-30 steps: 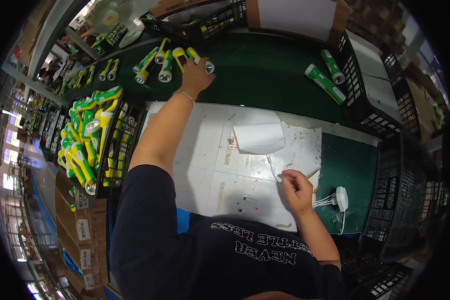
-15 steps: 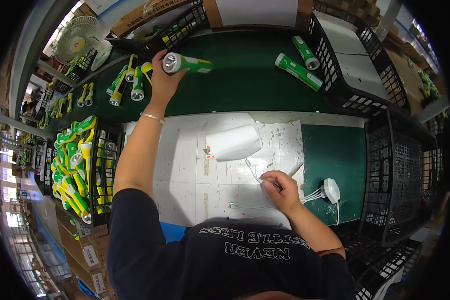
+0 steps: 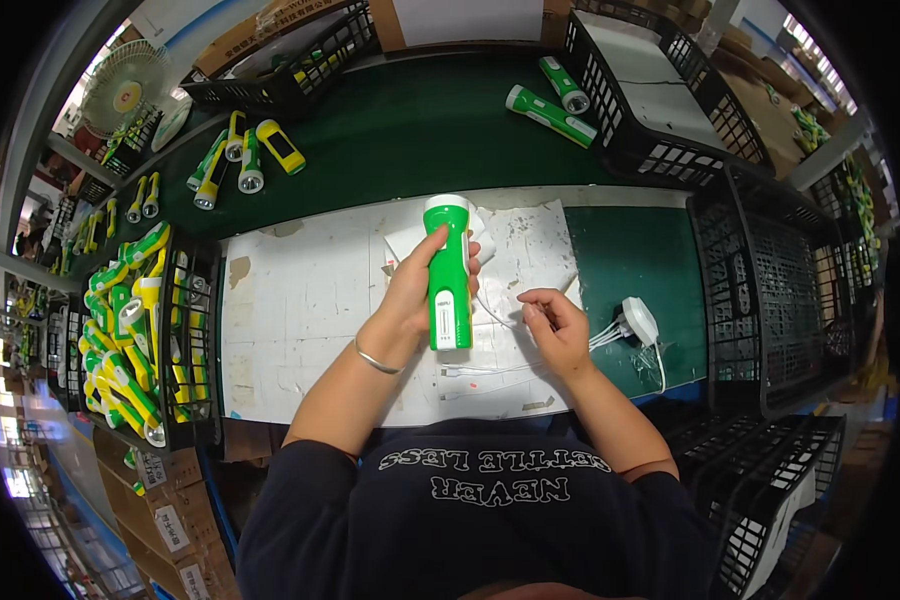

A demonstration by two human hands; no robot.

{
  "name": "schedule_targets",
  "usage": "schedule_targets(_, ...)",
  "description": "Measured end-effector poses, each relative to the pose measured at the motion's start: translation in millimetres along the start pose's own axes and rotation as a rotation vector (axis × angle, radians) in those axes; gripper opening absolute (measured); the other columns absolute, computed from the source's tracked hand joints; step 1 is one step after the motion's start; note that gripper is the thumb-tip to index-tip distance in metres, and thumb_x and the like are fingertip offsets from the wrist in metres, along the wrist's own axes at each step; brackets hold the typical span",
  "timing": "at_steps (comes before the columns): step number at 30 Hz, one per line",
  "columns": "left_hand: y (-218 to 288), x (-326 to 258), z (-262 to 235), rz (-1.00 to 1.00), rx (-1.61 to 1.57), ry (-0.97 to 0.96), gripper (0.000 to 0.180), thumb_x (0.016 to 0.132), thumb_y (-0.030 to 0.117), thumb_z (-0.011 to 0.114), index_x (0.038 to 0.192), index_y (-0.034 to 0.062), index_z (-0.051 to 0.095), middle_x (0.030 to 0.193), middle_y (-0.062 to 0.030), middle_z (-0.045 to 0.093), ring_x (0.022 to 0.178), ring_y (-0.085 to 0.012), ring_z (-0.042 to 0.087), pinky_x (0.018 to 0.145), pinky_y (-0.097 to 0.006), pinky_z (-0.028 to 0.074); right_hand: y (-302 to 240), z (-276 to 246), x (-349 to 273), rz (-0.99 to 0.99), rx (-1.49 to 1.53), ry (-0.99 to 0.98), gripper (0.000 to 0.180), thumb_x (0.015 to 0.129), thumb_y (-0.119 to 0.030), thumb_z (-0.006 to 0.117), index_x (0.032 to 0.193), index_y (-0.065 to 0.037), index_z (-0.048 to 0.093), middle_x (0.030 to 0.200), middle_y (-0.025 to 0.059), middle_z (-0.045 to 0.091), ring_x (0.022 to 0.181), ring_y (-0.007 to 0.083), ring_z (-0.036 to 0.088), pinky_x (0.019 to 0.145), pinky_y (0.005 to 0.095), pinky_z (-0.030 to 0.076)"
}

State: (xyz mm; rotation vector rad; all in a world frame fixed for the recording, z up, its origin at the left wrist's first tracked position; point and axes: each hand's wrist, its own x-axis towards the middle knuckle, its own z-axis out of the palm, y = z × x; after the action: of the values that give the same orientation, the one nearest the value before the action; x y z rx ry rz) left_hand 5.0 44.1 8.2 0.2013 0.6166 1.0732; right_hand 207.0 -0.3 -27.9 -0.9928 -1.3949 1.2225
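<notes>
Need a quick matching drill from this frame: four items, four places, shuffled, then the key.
Items:
1. green and white flashlight
2. white adapter
3. yellow flashlight
4. white fan

Places:
A. far left corner, behind the bench
B. in the left hand, over the white work mat
C. on the green surface to the right of the mat, beside the right hand
D. on the green surface at the back left, among other flashlights

Pairs: 1-B, 2-C, 3-D, 4-A
</notes>
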Motion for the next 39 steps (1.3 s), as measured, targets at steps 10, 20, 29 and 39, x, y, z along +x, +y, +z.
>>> schedule_targets(10, -13, -11, -7, 0.009, 0.048, -0.073, 0.043, 0.088, 0.037, 0.054, 0.115, 0.0035, 0.047, 0.092, -0.0066, 0.052, 0.07, -0.0129, 0.051, 0.057, -0.025, 0.048, -23, 3, -5, 0.056, -0.031, -0.09, 0.016, 0.086, -0.01, 0.058, 0.097, 0.001, 0.058, 0.076, -0.0014, 0.056, 0.064, 0.0023, 0.047, 0.056, 0.0171, 0.038)
schedule_targets(20, -36, -16, -4, 0.042, 0.129, -0.097, 0.041, 0.09, 0.037, 0.052, 0.113, 0.0042, 0.045, 0.092, -0.0086, 0.051, 0.072, -0.0153, 0.053, 0.059, -0.029, 0.05, -41, 21, -16, 0.597, 0.407, -0.54, 0.03, 0.088, -0.025, 0.058, 0.101, 0.001, 0.059, 0.083, 0.0022, 0.06, 0.076, 0.0048, 0.053, 0.069, 0.019, 0.042)
schedule_targets(29, -29, -14, -3, -0.074, -0.107, -0.207, 0.049, 0.09, 0.035, 0.052, 0.127, 0.0068, 0.038, 0.122, -0.019, 0.047, 0.111, -0.0317, 0.05, 0.092, -0.049, 0.044, -43, 41, -52, 0.951, 0.766, -0.601, 0.021, 0.082, -0.019, 0.055, 0.096, -0.005, 0.047, 0.081, 0.0125, 0.059, 0.041, 0.0047, 0.029, 0.037, 0.0197, 0.021)
schedule_targets(39, -23, -12, 9, -0.129, 0.402, -0.129, 0.04, 0.083, 0.016, 0.062, 0.118, 0.0023, 0.048, 0.101, -0.0156, 0.056, 0.091, -0.0246, 0.06, 0.079, -0.038, 0.053, -30, 51, -71, 0.877, 0.506, -0.59, 0.02, 0.083, -0.025, 0.058, 0.096, -0.01, 0.053, 0.08, 0.0024, 0.056, 0.05, 0.0062, 0.039, 0.044, 0.0204, 0.029)
